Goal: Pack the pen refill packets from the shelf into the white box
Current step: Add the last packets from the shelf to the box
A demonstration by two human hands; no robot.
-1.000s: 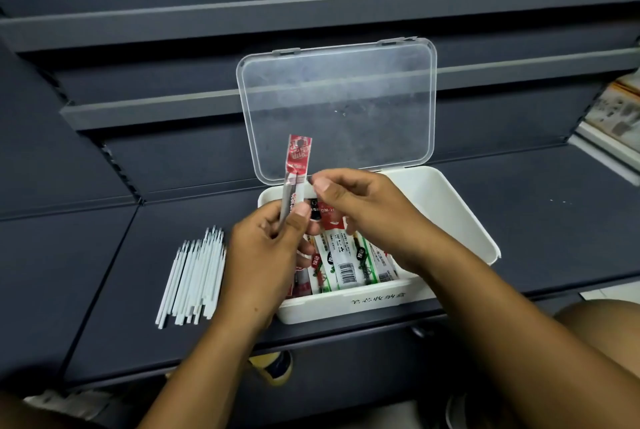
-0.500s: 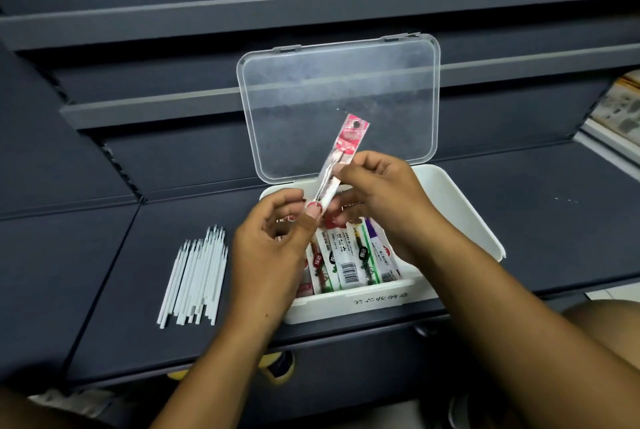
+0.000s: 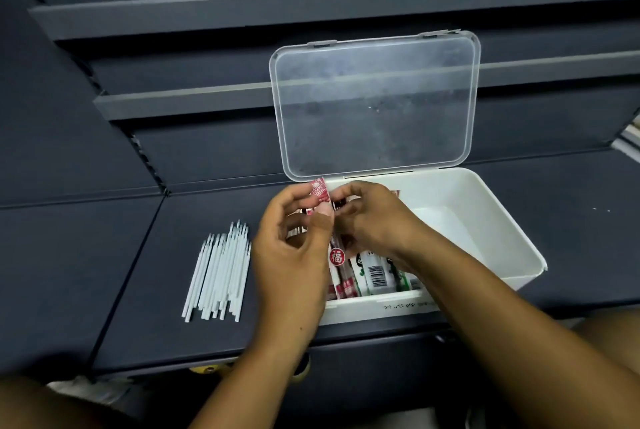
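The white box point(image 3: 512, 255) stands on the dark shelf with its clear lid point(image 3: 374, 103) propped upright behind it. Several refill packets point(image 3: 375, 271) lie side by side in its left half; the right half shows bare floor. A red-topped refill packet point(image 3: 320, 191) lies lengthwise over the box's left part, its lower end with a round red label among the packed ones. My left hand point(image 3: 294, 255) pinches its upper part between thumb and fingers. My right hand point(image 3: 374, 217) holds the same packet from the right, fingers curled over it.
A loose bundle of several thin white refill tubes point(image 3: 221, 269) lies on the shelf left of the box. Dark shelf tiers with grey rails point(image 3: 194, 103) rise behind. Printed packaging point(image 3: 633, 138) shows at the right edge. The shelf's front edge runs just below the box.
The red-topped packet, held upright and then tilted in the air earlier, has come down into the box's left part. Both hands lowered with it.
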